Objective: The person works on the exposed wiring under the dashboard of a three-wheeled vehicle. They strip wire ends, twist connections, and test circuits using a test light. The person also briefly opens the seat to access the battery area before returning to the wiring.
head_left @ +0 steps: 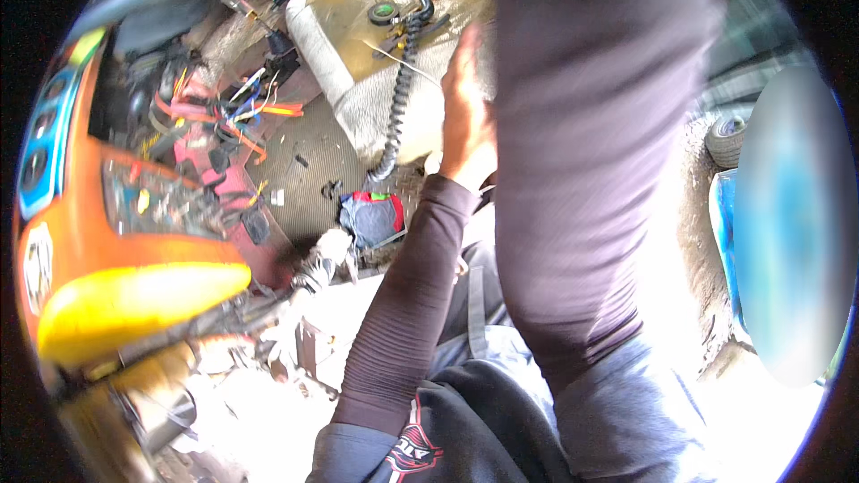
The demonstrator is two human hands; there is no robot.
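My left hand (465, 130) is raised beside my right forearm, fingers stretched upward and partly hidden behind that sleeve; I cannot see anything held in it. It is nearest the worn, pale moulded panel (331, 54), which has a black corrugated hose (400, 107), a thin white cable (398, 64) and a small round green-faced item (385, 12) on it. My right arm fills the upper middle right and runs out of the top of the view, so my right hand cannot be made out.
An orange-and-yellow vehicle body (134, 304) is on the left, near a tangle of coloured wires (255, 107). A ribbed mat (300, 170) and a blue-and-red cloth (367, 219) lie in the middle. A tyre (725, 139) is at the right; blurred blue shapes fill the far right.
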